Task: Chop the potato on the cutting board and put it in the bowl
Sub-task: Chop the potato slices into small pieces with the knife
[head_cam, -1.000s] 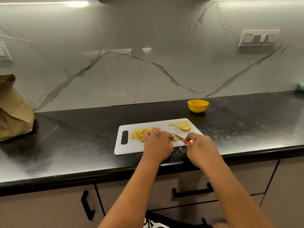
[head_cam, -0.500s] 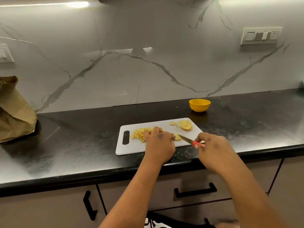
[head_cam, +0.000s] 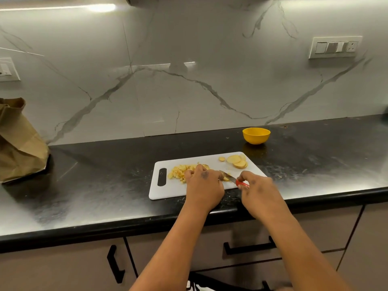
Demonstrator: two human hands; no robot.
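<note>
A white cutting board [head_cam: 168, 192] lies flat on the black bench [head_cam: 94, 185], near the front edge, with its slotted handle end to the left. A pile of chopped potato [head_cam: 178, 174] sits on the left half of the board, just right of the slot. Several round potato slices [head_cam: 236, 161] lie overlapped at the far right corner of the board, apart from the pile. The left hand [head_cam: 204, 186] is placed knuckles up over the middle of the board, fingers curled down onto a potato piece [head_cam: 225, 178] that shows just to its right; most of that piece is hidden under the hand. The right hand [head_cam: 259, 191] grips the red handle of a knife [head_cam: 233, 179]; the blade points left and away, across the board, with its tip beside the left hand's fingers and over the held piece. Whether the edge touches the board cannot be told. A yellow bowl [head_cam: 256, 135] stands upright on the bench beyond the board's far right corner, apart from the board; its contents cannot be seen from this angle. A crumpled brown paper bag [head_cam: 19, 143] stands at the far left of the bench against the marble wall [head_cam: 189, 91]. A switch plate [head_cam: 334, 47] is mounted on the wall at upper right. Cabinet fronts with black handles [head_cam: 114, 263] run below the bench edge.
</note>
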